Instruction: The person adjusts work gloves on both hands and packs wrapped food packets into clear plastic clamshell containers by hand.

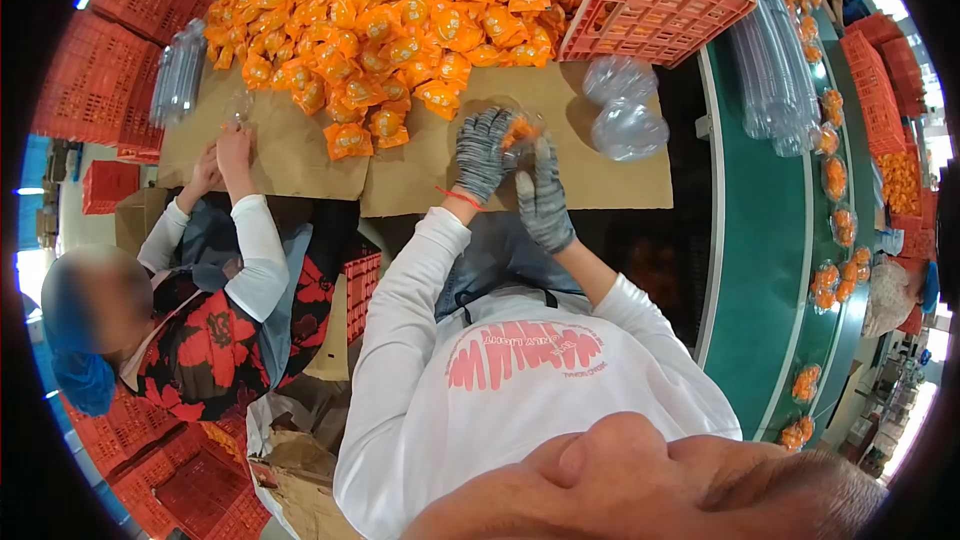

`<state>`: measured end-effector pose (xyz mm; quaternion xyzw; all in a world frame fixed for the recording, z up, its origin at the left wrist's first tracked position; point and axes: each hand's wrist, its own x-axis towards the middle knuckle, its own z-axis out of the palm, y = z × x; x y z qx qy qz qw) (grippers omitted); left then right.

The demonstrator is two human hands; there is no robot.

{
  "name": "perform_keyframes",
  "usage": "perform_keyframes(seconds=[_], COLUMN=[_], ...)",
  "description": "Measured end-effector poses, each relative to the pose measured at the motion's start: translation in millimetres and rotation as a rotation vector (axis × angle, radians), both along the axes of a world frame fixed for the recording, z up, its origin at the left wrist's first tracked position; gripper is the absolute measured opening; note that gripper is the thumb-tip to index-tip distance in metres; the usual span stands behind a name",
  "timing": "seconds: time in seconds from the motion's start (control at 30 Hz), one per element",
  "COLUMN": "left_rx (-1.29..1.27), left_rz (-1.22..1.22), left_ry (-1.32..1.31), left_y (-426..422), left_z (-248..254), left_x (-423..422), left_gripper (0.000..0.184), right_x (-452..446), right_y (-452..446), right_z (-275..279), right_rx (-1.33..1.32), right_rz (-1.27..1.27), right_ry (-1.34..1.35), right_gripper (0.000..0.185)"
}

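Both my hands wear grey striped work gloves and meet over the cardboard-covered table [420, 180]. My left hand [485, 152] is closed on a small clear plastic container [536, 124] with an orange-wrapped round piece [519, 130] in it. My right hand [543, 202] grips the container's right side, fingers pointing away from me. Just beyond lies a large heap of orange-wrapped pieces [400, 15]. To the right of my hands sit empty clear plastic containers [628, 128].
A red crate [660, 0] lies tipped beside the heap. Stacked clear containers [775, 50] stand along the green conveyor [750, 240], which carries filled packs [836, 178]. At left, a co-worker [220, 310] handles a clear container near stacked red crates [95, 80].
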<state>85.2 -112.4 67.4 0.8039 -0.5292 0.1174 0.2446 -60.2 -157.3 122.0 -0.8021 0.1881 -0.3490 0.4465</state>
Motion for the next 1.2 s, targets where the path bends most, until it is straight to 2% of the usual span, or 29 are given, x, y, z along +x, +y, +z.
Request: perform_keyframes(seconds=[0.03,0.13,0.23,0.33,0.37,0.43,0.53,0.63,0.73,0.8,0.87,0.97,1.03,1.07,1.1,1.17,1.2], left_rx=[0.042,-0.032,-0.015,-0.098,-0.14,-0.232,-0.333,-0.482,-0.324,-0.455,-0.464,-0.319,-0.282,-0.331,-0.378,-0.392,-0.364], left_rz=[0.022,0.082,0.038,-0.121,-0.143,-0.185,-0.124,-0.119,-0.092,-0.048,-0.012,0.048,0.084,0.13,0.177,0.253,0.272], left_ry=[-0.042,0.068,0.123,0.759,0.875,1.113,1.282,1.351,0.883,1.26,1.333,0.921,0.538,0.628,0.72,0.985,1.151], left_y=[0,0,4,8,10,10,5,3,-12,-25,-32,-25,-7,-6,-4,-3,-2], left_z=[-1,5,8,9,11,27,22,19,4,-35,-47,-28,18,7,-14,-17,-3], left_x=[-2,-11,-16,-6,-5,-5,-7,-14,-4,-1,-1,-11,-25,-26,-31,-35,-34], left_gripper=[0.056,0.061,0.067,0.068,0.07,0.074,0.072,0.071,0.07,0.069,0.069,0.067,0.066,0.063,0.06,0.053,0.048], right_x=[12,35,46,45,46,45,48,55,65,70,74,71,72,73,73,73,73], right_y=[0,-7,-26,-43,-48,-55,-68,-84,-91,-90,-94,-118,-127,-131,-135,-132,-129], right_z=[-10,-25,-31,-20,-16,-14,-13,-21,-17,-3,3,-25,-37,-42,-49,-37,-33], right_rx=[-0.059,-0.167,-0.221,0.05,0.115,-0.025,-0.219,-0.412,-0.537,-0.56,-0.523,-0.755,-0.387,-0.204,-0.244,-0.22,-0.209], right_rz=[-0.054,-0.184,-0.26,-0.16,-0.163,-0.13,-0.062,0.041,0.147,0.205,0.266,0.374,0.33,0.303,0.307,0.317,0.318], right_ry=[0.063,0.068,0.145,0.222,0.199,0.216,0.218,0.337,0.529,0.608,0.644,0.594,0.56,0.536,0.534,0.539,0.54], right_gripper=[0.057,0.054,0.05,0.046,0.046,0.046,0.045,0.042,0.039,0.037,0.036,0.037,0.038,0.039,0.041,0.04,0.04])
